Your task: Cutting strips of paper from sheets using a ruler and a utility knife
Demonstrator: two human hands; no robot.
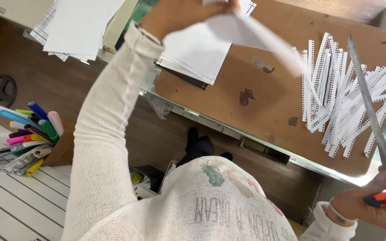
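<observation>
Left hand (188, 11), far at the top edge, pinches a blurred paper sheet (246, 31) trailing right. Right hand (378, 203), near right, is clenched around an orange-handled blade (369, 107). The blade's long axis points far, over the paper strips (340, 98).

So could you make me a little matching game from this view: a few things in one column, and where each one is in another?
Things:
1. long blade
2. paper strips
3. marker pens
4. blurred sheet of paper

Places:
A. box at the left, beside the sleeve
B. left hand, top of the view
C. right hand, lower right
D. piled on the brown board

Pairs: 1-C, 2-D, 3-A, 4-B
</observation>
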